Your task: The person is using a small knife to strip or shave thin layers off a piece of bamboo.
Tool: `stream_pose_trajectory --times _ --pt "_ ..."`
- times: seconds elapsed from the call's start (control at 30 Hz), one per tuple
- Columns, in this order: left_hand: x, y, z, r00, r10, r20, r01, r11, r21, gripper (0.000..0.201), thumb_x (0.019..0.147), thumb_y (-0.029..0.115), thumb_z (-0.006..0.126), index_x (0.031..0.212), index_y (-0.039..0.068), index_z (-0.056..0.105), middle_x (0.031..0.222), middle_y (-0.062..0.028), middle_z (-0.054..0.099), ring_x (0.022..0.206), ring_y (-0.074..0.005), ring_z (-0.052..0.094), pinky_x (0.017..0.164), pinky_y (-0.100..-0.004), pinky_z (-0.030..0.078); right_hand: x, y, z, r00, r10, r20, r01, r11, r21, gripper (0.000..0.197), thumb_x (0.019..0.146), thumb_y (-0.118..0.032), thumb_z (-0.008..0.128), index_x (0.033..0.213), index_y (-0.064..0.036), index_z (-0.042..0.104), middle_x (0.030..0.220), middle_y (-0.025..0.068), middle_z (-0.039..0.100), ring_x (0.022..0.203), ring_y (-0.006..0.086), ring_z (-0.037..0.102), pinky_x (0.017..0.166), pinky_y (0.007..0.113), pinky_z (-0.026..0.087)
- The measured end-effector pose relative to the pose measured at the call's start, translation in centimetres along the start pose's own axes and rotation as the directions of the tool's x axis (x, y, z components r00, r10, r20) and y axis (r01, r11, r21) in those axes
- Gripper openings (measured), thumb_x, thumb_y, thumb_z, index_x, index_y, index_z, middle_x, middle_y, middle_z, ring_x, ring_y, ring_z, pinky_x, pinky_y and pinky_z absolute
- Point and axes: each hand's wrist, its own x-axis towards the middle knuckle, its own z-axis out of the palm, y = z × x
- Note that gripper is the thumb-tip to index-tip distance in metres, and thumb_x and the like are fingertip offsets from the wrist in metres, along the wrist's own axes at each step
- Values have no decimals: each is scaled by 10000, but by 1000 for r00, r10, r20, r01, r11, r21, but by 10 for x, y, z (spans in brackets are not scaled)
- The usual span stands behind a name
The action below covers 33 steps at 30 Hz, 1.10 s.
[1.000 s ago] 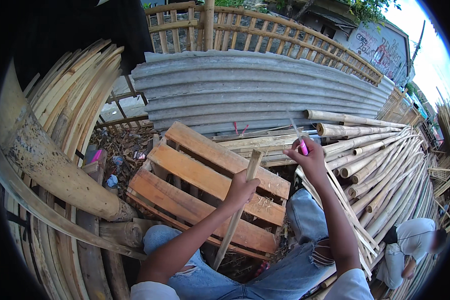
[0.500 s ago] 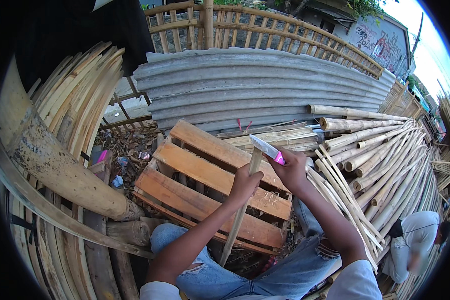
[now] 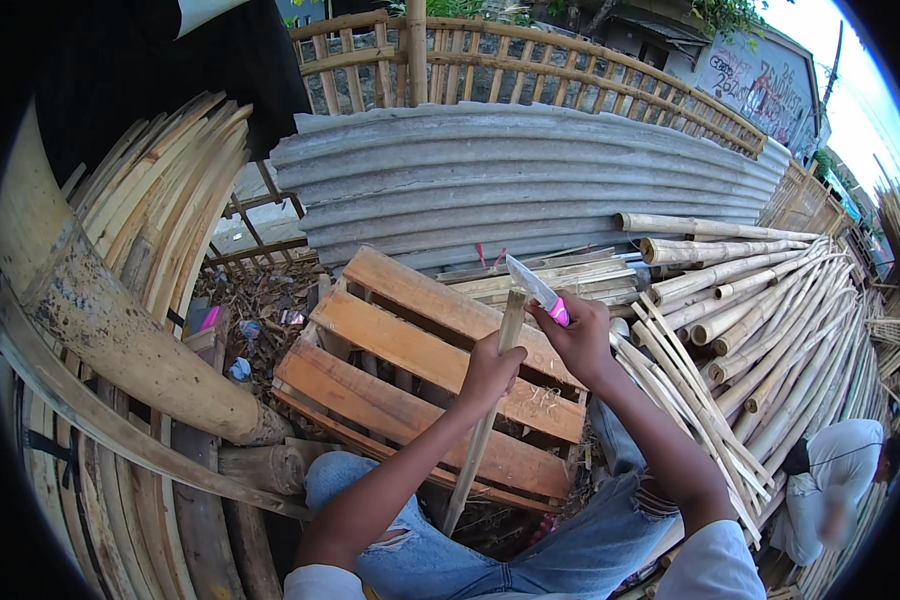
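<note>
My left hand [image 3: 493, 370] is wrapped round a bamboo strip [image 3: 473, 455], which slants up from between my knees and pokes out above my fist. In my right hand [image 3: 578, 338] is a knife [image 3: 537, 284] with a pink handle. Its pale blade points up and to the left, just above and beside the strip's upper end; a small gap seems to lie between them. Beneath both hands stands a low slatted wooden table [image 3: 410, 330], with a few curled shavings [image 3: 542, 402] on its right part.
Bamboo poles [image 3: 715, 325] and thin split strips [image 3: 695, 400] are heaped on the right. A thick bamboo pole [image 3: 140, 330] crosses the left side, near upright slats [image 3: 170, 190]. Corrugated metal sheeting [image 3: 530, 170] stands behind the table. Another person [image 3: 830, 480] bends over at the lower right.
The knife blade has lifted off the strip's upper end and now tilts more steeply upward. My left hand keeps its hold on the strip. The view has shifted slightly.
</note>
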Motion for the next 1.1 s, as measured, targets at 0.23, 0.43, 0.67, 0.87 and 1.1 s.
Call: stream_pose_trajectory --times 0.23,0.43,0.67,0.87,1.1 --pt "1 0 1 1000 -20 1 20 1000 -6 170 844 61 532 762 73 384 522 30 374 361 -49 339 324 -226 265 0 3 2 1000 -16 -26 17 1000 6 164 783 -141 734 805 -1 652 544 115 535 438 213 496 460 315 390" --pt "1 -1 1 1000 -16 1 16 1000 -2 166 842 55 526 758 74 383 524 31 373 364 -47 336 325 -223 261 -2 8 2 1000 -7 31 8 1000 -11 174 787 -154 726 829 -2 651 563 125 545 460 236 517 472 326 398" --pt "1 -2 1 1000 -22 1 22 1000 -7 160 842 54 525 761 72 388 530 33 374 369 -44 339 326 -222 259 5 1 -3 995 54 88 -54 999 -5 185 795 -187 705 826 -15 643 576 141 560 501 301 565 482 361 412" --pt "1 -2 2 999 -18 -27 18 1000 -3 151 820 60 530 736 59 403 507 13 404 368 -67 366 332 -248 289 9 2 -6 992 23 127 -16 998 -53 196 773 -193 707 865 -35 638 586 131 581 520 307 587 488 372 433" --pt "3 -3 3 999 -13 -30 13 1000 24 149 821 67 535 745 54 408 505 8 403 364 -72 369 329 -251 290 10 2 -5 969 -32 244 90 968 -233 302 733 -196 706 963 -60 566 594 107 576 548 306 599 518 406 445"
